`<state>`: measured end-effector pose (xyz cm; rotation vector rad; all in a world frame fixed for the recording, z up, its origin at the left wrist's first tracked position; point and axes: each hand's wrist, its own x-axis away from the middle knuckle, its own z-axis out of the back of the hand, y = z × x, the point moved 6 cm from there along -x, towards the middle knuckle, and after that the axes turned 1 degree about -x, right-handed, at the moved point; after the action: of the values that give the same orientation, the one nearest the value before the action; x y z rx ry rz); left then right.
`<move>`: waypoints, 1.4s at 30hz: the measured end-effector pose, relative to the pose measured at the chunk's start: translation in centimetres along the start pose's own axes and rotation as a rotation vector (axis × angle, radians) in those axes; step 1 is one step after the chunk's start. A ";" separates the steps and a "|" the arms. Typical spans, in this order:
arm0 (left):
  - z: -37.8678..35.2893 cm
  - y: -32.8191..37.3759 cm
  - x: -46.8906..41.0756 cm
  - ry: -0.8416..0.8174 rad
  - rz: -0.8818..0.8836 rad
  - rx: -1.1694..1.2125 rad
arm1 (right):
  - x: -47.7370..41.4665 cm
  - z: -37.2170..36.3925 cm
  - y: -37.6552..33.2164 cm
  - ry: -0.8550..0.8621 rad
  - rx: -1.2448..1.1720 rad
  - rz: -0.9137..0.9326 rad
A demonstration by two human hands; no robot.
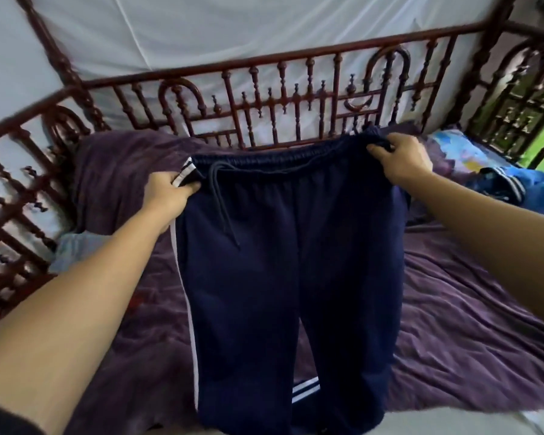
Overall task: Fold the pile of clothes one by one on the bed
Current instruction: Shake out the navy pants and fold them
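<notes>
Two hands hold a pair of navy track pants (289,262) up by the waistband above the middle of the bed (459,346). The left hand (167,191) grips the waistband's left end, fingers curled round the fabric beside its white stripes. The right hand (402,161) clutches the right end, fingers bunched into the elastic. The pants hang down toward the bed's near edge, legs side by side, with a dark drawstring (223,202) dangling at the front. A rumpled purple cover (123,171) lies over the bed. Blue clothes (522,186) sit heaped near the far right corner and a pale grey cloth (73,249) lies by the left edge. A carved dark-red railing (296,98) runs along the far edge
</notes>
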<state>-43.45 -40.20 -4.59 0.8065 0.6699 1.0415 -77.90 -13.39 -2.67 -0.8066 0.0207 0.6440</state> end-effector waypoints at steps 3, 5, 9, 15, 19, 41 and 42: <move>-5.2 -4.9 -4.1 -0.056 0.133 -0.050 | -4.6 -7.8 4.5 -0.166 -0.005 -0.067; -8.6 -8.9 -6.0 -0.093 0.243 -0.101 | -6.5 -13.1 7.9 -0.269 0.023 -0.125; -14.6 -16.3 -8.5 -0.122 0.411 -0.169 | -8.3 -23.2 14.1 -0.455 0.102 -0.228; -22.3 -25.4 -14.4 -0.100 0.467 -0.256 | -11.5 -34.6 20.8 -0.458 0.234 -0.323; -26.7 -30.2 -18.3 -0.028 0.451 -0.325 | -13.4 -40.5 23.5 -0.398 0.065 -0.386; -18.6 -43.8 18.7 -0.485 0.501 -0.940 | 27.9 -39.9 22.4 -0.814 0.352 0.299; -18.7 -43.6 19.7 -0.496 0.478 -0.904 | 30.1 -39.6 22.4 -0.858 0.371 0.286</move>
<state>-30.46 -29.36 -53.09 0.3805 -0.4441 1.3397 -57.02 -12.84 -53.06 -0.1226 -0.5187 1.1767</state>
